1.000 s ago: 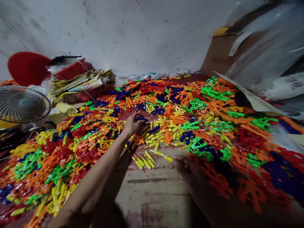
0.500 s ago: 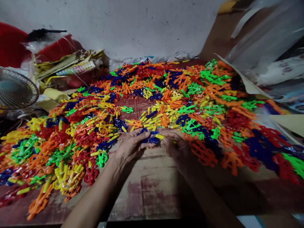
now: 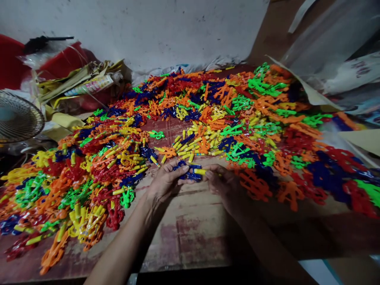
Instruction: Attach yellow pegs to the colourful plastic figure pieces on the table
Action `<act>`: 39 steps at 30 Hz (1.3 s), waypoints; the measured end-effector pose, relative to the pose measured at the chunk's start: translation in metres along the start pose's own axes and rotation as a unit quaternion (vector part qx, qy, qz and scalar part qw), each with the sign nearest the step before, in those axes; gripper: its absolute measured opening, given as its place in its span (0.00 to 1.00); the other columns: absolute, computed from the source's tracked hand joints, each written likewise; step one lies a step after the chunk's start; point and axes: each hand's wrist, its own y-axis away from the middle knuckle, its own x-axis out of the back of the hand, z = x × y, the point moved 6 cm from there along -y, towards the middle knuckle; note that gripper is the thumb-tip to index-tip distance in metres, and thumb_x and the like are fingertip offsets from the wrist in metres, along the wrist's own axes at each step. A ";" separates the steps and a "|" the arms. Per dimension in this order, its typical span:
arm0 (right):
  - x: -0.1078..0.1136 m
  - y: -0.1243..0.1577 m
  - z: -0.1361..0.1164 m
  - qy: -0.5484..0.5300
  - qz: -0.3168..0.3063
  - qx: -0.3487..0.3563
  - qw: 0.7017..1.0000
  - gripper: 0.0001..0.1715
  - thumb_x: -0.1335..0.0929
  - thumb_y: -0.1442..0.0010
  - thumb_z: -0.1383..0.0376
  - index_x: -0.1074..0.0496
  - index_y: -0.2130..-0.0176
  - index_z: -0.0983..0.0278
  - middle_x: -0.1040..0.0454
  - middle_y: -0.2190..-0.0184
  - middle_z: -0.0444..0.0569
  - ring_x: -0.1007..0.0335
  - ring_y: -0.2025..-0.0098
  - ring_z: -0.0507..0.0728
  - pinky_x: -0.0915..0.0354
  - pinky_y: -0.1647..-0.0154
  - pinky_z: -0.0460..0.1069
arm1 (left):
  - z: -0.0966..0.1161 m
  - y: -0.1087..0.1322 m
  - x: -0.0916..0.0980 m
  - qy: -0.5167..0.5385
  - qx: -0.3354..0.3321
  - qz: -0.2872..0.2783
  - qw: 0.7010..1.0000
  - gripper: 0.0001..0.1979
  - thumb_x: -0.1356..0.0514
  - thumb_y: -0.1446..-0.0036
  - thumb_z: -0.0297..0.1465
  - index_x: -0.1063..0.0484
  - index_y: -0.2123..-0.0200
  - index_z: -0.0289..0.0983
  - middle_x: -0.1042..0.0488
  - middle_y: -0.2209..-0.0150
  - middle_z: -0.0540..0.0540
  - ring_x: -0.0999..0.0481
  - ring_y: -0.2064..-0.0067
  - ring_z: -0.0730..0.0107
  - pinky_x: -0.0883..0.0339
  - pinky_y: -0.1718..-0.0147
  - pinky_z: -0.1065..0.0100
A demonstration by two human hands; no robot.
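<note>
My left hand (image 3: 165,183) and my right hand (image 3: 223,183) meet at the middle of the worn board (image 3: 190,237). Between them sits a dark blue plastic toy piece (image 3: 187,172), gripped by the fingers of my left hand. My right hand pinches a small yellow tube (image 3: 200,171) against that blue piece. A wide heap of bright plastic toy pieces (image 3: 208,118) in orange, green, red, blue and yellow lies all around the hands. Loose yellow tubes (image 3: 190,148) lie just beyond my fingers.
A small fan (image 3: 19,120) stands at the left edge. Behind it are a red tub (image 3: 63,61) and a pile of yellow papers and packets (image 3: 80,85). A cardboard box with clear plastic sheeting (image 3: 320,39) rises at the right. A white wall closes the back.
My left hand came back from the far pile with a blue piece. Both hands drew together at the middle, and my right hand now holds a yellow tube against it. The view dropped slightly.
</note>
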 end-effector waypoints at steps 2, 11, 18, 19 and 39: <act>0.000 0.000 0.003 -0.003 -0.006 -0.010 1.000 0.17 0.29 0.42 0.51 0.28 0.66 0.62 0.36 0.77 0.39 0.52 0.80 0.46 0.55 0.80 0.45 | 0.000 0.000 0.000 0.002 -0.004 0.000 1.000 0.16 0.25 0.56 0.30 0.23 0.65 0.30 0.20 0.63 0.41 0.19 0.66 0.66 0.21 0.69 0.72; -0.004 -0.002 0.008 -0.101 -0.018 -0.038 0.994 0.15 0.25 0.47 0.56 0.28 0.66 0.63 0.33 0.77 0.39 0.54 0.82 0.44 0.59 0.82 0.45 | -0.003 0.002 0.000 0.044 0.003 -0.002 0.999 0.14 0.27 0.53 0.25 0.23 0.61 0.30 0.19 0.62 0.41 0.18 0.66 0.66 0.21 0.70 0.73; -0.010 -0.004 0.011 -0.130 -0.051 -0.071 0.988 0.19 0.23 0.52 0.55 0.27 0.65 0.63 0.30 0.77 0.40 0.56 0.83 0.43 0.59 0.83 0.43 | -0.010 0.001 0.006 0.091 0.048 -0.018 0.995 0.09 0.35 0.44 0.20 0.23 0.58 0.28 0.19 0.63 0.41 0.18 0.67 0.68 0.20 0.69 0.72; -0.010 -0.004 0.011 -0.128 -0.055 -0.073 0.988 0.19 0.23 0.52 0.54 0.27 0.66 0.63 0.31 0.77 0.40 0.56 0.84 0.43 0.59 0.83 0.43 | -0.011 0.000 0.007 0.093 0.052 -0.021 0.994 0.09 0.36 0.43 0.20 0.22 0.58 0.28 0.19 0.63 0.41 0.18 0.67 0.68 0.20 0.69 0.72; 0.004 0.006 -0.003 0.102 0.047 0.017 0.993 0.14 0.28 0.44 0.51 0.25 0.63 0.57 0.39 0.81 0.39 0.47 0.79 0.51 0.49 0.79 0.47 | -0.015 -0.001 0.006 0.102 0.022 0.014 0.994 0.07 0.32 0.49 0.20 0.23 0.64 0.28 0.19 0.66 0.42 0.18 0.68 0.67 0.20 0.69 0.72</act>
